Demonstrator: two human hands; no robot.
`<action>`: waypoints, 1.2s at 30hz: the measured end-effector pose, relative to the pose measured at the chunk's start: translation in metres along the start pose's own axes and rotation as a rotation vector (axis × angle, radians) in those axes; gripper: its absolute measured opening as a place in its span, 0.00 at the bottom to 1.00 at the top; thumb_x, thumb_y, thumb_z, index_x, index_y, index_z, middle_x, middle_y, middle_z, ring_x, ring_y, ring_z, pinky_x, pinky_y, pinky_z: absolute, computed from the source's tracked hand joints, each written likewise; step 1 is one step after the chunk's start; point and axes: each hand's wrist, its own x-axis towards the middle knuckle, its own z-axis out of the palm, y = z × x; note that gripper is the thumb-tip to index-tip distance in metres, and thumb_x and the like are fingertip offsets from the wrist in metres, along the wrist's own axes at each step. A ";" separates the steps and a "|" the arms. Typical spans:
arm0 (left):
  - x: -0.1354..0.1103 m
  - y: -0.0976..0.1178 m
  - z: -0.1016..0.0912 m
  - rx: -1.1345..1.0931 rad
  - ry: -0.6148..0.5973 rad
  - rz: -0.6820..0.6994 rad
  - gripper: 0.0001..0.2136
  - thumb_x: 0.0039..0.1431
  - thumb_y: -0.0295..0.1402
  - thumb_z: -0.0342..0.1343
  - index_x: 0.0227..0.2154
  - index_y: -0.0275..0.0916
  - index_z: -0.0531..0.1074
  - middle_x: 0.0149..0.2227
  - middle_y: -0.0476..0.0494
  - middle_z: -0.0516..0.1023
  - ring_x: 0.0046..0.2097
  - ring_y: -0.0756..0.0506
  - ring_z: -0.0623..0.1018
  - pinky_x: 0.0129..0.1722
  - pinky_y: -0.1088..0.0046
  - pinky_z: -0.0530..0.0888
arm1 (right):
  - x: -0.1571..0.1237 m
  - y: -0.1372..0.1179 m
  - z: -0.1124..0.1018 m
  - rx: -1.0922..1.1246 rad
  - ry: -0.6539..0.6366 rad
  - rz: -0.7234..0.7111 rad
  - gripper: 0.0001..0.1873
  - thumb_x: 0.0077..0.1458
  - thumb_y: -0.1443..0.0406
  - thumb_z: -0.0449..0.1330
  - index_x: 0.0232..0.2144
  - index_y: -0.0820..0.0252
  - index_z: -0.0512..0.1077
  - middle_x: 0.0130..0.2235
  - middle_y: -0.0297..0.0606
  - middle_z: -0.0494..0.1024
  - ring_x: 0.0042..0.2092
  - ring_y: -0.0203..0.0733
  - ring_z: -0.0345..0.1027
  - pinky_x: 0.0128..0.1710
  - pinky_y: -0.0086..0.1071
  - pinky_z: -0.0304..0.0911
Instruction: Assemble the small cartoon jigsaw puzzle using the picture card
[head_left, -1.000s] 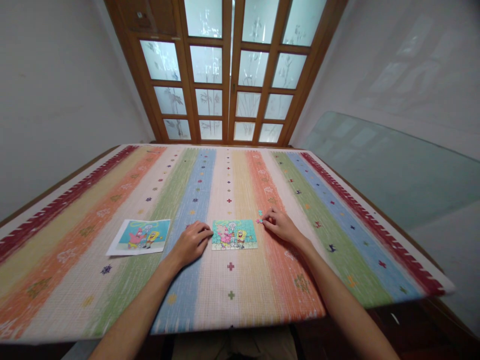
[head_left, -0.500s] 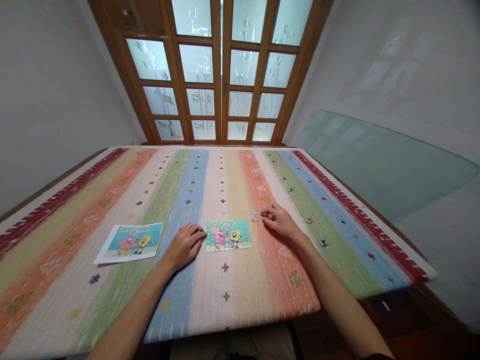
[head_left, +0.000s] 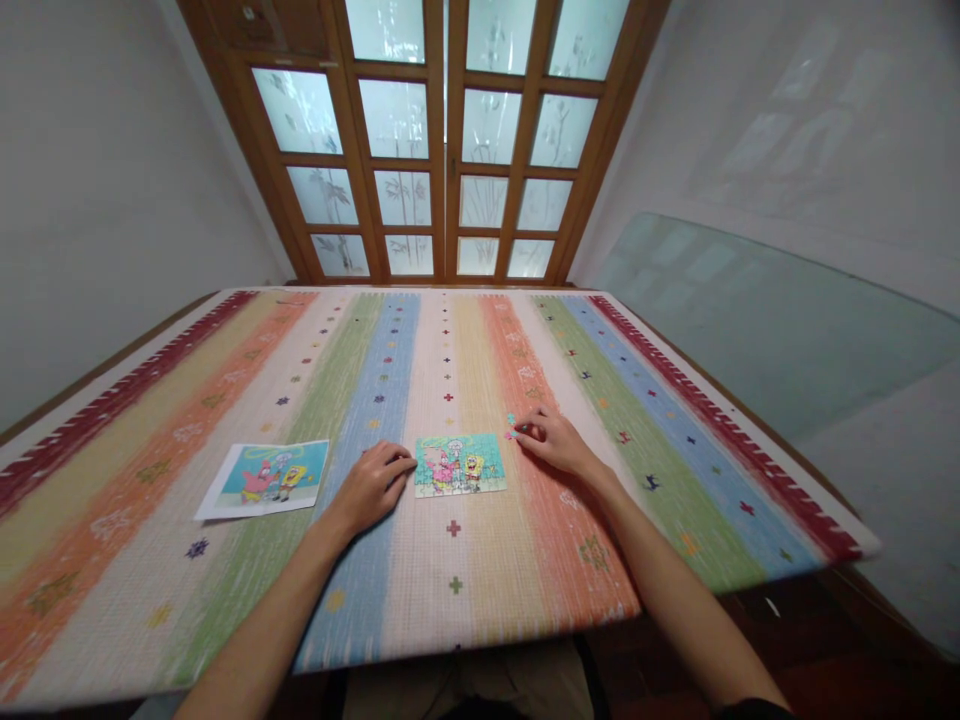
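A cartoon jigsaw puzzle [head_left: 462,465], mostly assembled, lies flat on the striped tablecloth in front of me. My left hand [head_left: 376,484] rests palm down at its left edge, fingers loosely bent and fingertips against the border, gripping nothing. Past the puzzle's upper right corner, my right hand [head_left: 546,438] has thumb and forefinger pinched on a small teal puzzle piece [head_left: 513,429]. Another loose piece [head_left: 511,418] and a pinkish one [head_left: 509,436] lie by those fingertips; the fingers partly hide this spot. To the left is a printed reference picture [head_left: 264,480] with the same cartoon figures.
The striped tablecloth [head_left: 454,555] covers a wide table whose near edge is just before my body. Wooden doors with frosted panes [head_left: 405,195] stand beyond the far edge. A pale green glass panel [head_left: 780,300] is at the right wall.
My right hand has shifted slightly left, closer to the puzzle, among the loose pieces. My left hand stays at the puzzle's left edge. The view has tilted a little.
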 end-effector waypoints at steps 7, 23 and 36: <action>0.000 0.002 0.001 0.008 0.002 -0.009 0.11 0.65 0.24 0.51 0.42 0.40 0.78 0.41 0.40 0.78 0.44 0.42 0.75 0.45 0.62 0.74 | 0.001 -0.005 0.003 -0.018 -0.034 -0.015 0.07 0.60 0.63 0.60 0.34 0.59 0.78 0.35 0.38 0.71 0.35 0.41 0.67 0.38 0.35 0.62; 0.002 0.006 0.000 0.014 -0.006 -0.027 0.12 0.65 0.24 0.51 0.42 0.41 0.78 0.41 0.41 0.78 0.44 0.42 0.75 0.45 0.63 0.74 | 0.002 -0.027 -0.001 0.119 -0.059 -0.085 0.09 0.62 0.59 0.59 0.35 0.57 0.76 0.34 0.38 0.74 0.34 0.40 0.66 0.36 0.34 0.62; 0.005 0.011 0.001 -0.020 0.092 0.024 0.13 0.67 0.25 0.49 0.48 0.38 0.76 0.41 0.39 0.78 0.44 0.42 0.76 0.44 0.63 0.75 | 0.004 -0.066 0.009 0.187 -0.148 -0.168 0.09 0.62 0.57 0.60 0.35 0.56 0.75 0.32 0.36 0.76 0.30 0.38 0.65 0.33 0.32 0.60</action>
